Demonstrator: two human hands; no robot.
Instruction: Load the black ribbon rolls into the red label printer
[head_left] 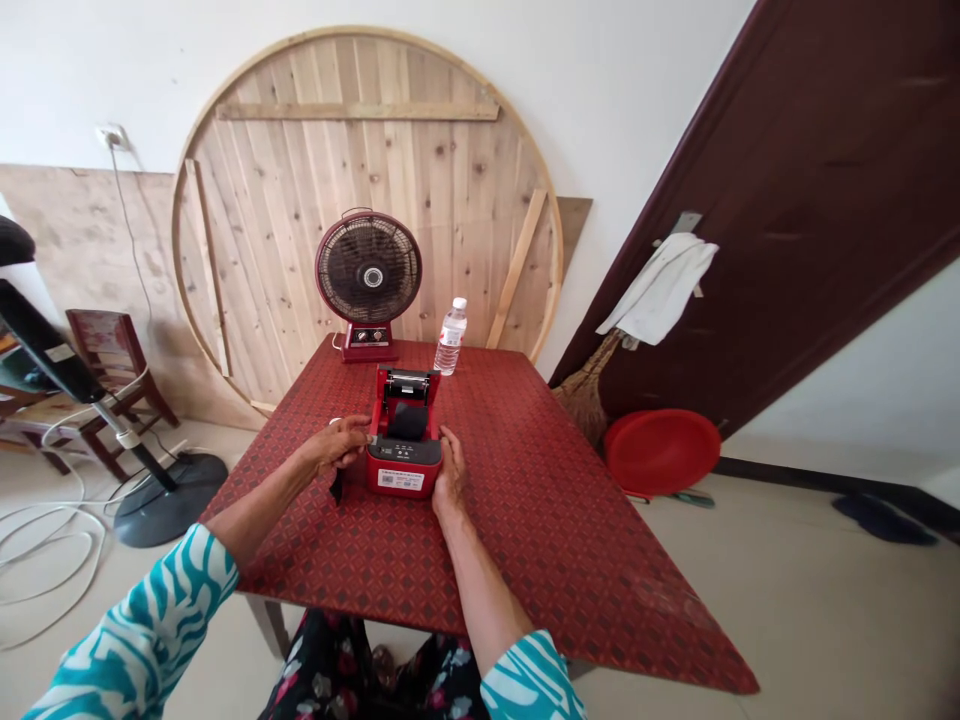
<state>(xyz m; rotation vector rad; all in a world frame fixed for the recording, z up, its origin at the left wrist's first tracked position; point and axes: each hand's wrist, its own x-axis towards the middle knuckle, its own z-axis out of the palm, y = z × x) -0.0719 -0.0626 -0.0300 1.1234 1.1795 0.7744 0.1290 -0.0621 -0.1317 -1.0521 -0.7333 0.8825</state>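
A red and black label printer (pixel 405 478) stands on the table with its lid (pixel 409 384) raised. A black roll or ribbon (pixel 409 421) lies in its bay, and a white sticker is on the side facing me. My left hand (pixel 337 445) is closed at the printer's left edge, fingertips against the casing. My right hand (pixel 450 475) is closed along the right side, fingers curved round it toward the back. Below my left hand is a small black strip (pixel 336 487); part of a white thing shows behind that hand, too hidden to name.
The red patterned table (pixel 570 520) also bears a red fan (pixel 369 275) and a water bottle (pixel 451 337) at the back. A wooden round top (pixel 360 70) leans on the wall. Right are a red basin (pixel 664 452) and broom (pixel 589 395); left, a stand fan base (pixel 171 500) and loose cables.
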